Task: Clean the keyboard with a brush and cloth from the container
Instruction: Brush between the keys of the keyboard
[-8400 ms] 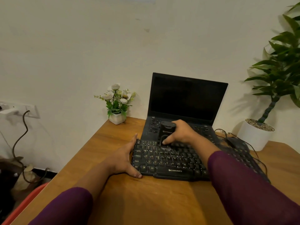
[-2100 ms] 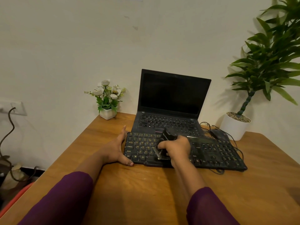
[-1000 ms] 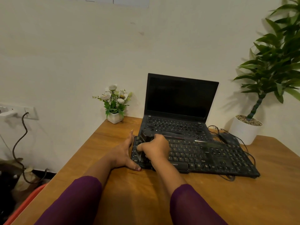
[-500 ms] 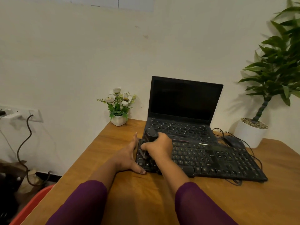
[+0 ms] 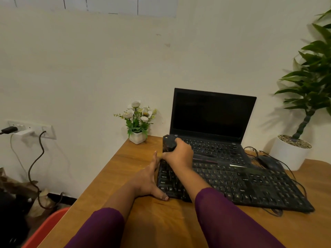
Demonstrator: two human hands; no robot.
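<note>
Brown wooden counter (image 5: 114,176) carries open black laptop (image 5: 211,113), with flat black plastic keyboard (image 5: 250,187) just in front. Left hand (image 5: 148,181) braces keyboard's left edge, fingers straight, together. Right hand (image 5: 179,154) fingers curl round chunky black brush (image 5: 168,142) at keyboard's far-left corner.

Wht wall (image 5: 89,68), wood desk (image 5: 170,221)

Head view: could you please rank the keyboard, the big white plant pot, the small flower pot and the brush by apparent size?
1. keyboard
2. big white plant pot
3. small flower pot and brush: alike; the right hand partly hides the brush.
</note>
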